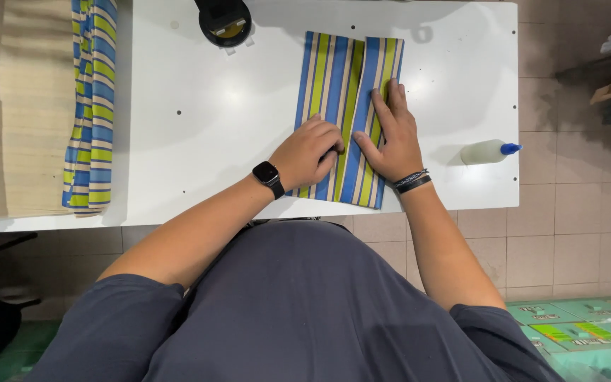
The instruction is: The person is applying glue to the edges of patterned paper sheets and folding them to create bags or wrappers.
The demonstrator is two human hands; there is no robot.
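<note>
I see a striped sheet (pixel 339 78) in blue, green and cream lying on the white table (pixel 199 120), folded lengthwise so two flaps meet along a seam down its middle. My left hand (pixel 310 152) rests on the left flap with the fingers curled under into a loose fist, knuckles pressing the sheet beside the seam; it grips nothing. A black watch (pixel 269 175) sits on that wrist. My right hand (pixel 389 134) lies open and flat on the right flap, fingers stretched away from me, thumb pointing toward the left hand and almost touching it; dark bracelets (pixel 411 180) circle that wrist. Just to the right of the right hand, apart from the sheet, a white glue bottle with a blue cap (pixel 488 151) lies on its side near the table edge. Beyond the left hand, at the far edge of the table, sits a round black object (pixel 225 21). Well to the left of the left hand, a stack of the same striped sheets (pixel 91 106) rests beside pale tan material (pixel 33 106).
</note>
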